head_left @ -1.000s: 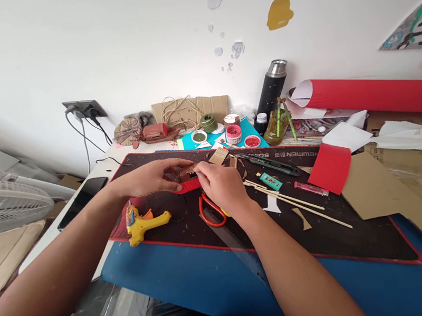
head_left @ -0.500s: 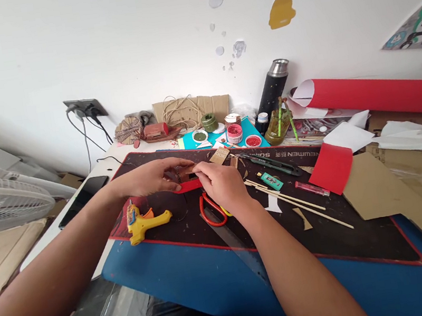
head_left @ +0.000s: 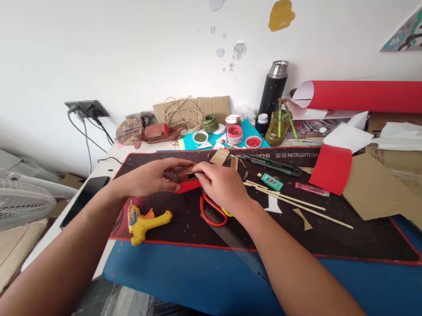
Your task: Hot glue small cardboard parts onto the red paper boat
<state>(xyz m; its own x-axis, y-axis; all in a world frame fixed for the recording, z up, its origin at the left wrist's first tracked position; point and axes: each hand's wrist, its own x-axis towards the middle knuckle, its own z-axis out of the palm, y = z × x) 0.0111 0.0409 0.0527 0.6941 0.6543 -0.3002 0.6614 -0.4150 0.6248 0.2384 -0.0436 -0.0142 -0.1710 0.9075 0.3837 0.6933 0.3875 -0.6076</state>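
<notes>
One left hand (head_left: 150, 179), fingers half-curled, holds the red-edged piece (head_left: 189, 185) beyond and right of the glue gun (head_left: 149, 222); the right hand (head_left: 222, 185) pinches it, probably adjusting, which calls for steadiness.

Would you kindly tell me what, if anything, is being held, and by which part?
A red piece: the left hand holds its left end, the right hand its right end.

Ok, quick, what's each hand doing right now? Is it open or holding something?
Left hand: curled, holding a small red thing.
Right hand: curled closed at that thing's right end; what it pinches is hidden.
</notes>
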